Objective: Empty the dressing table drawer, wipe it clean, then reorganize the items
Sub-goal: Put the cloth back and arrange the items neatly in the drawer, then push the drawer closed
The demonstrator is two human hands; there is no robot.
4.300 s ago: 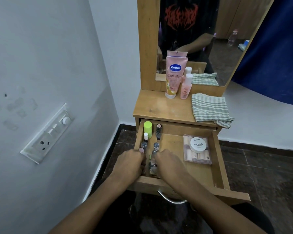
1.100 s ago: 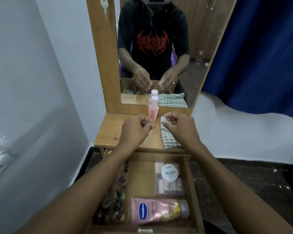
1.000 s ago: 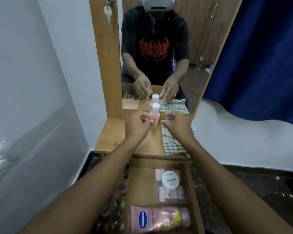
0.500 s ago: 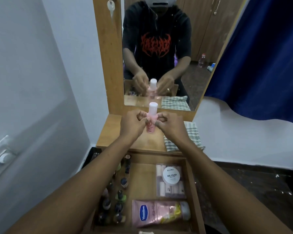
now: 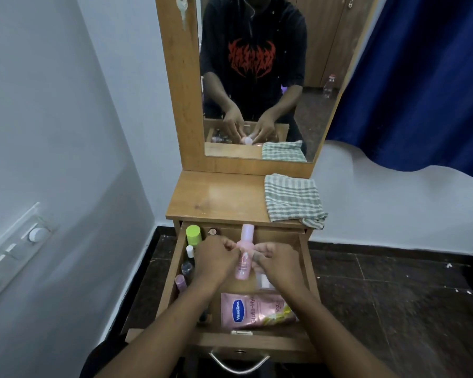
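Pink bottle (image 5: 243,259) with a paler cap, held tilted over the open drawer (image 5: 306,268), cap end toward the back wall. Pinched from both sides: left hand (image 5: 215,261) curled on its left flank, right hand (image 5: 277,264) curled on its right, fingertips meeting around the bottle's middle. Both hands grasping the bottle, neither slack.

Below and nearer the front of the drawer, pink Vaseline tube (image 5: 254,311) lying flat on its side, label up, cap end toward the right under the right forearm. Just beyond it, mostly hidden under the right hand, corner of a clear packet (image 5: 262,281); contents not readable here.

Along the drawer's left wall, a row of small bottles: green-capped one (image 5: 194,234) at the back corner, a brown-topped one (image 5: 212,231) beside it, then a white-capped one (image 5: 190,251), a dark one (image 5: 186,268) and a lilac-capped one (image 5: 180,282) toward the front. Further ones hidden behind the left forearm.

Metal handle (image 5: 239,365) on the drawer front, at the bottom edge of view.

Above the drawer, wooden tabletop (image 5: 216,197), bare on the left; folded green-striped cloth (image 5: 292,199) on its right side, one corner drooping over the edge.

Behind, mirror (image 5: 257,77) in a wooden frame, reflecting both hands, the bottle and the cloth. Key (image 5: 182,8) hanging on the frame's upper left.

White wall to the left with a switch plate (image 5: 11,255); blue curtain (image 5: 421,77) to the right; dark tiled floor (image 5: 393,296) beneath.
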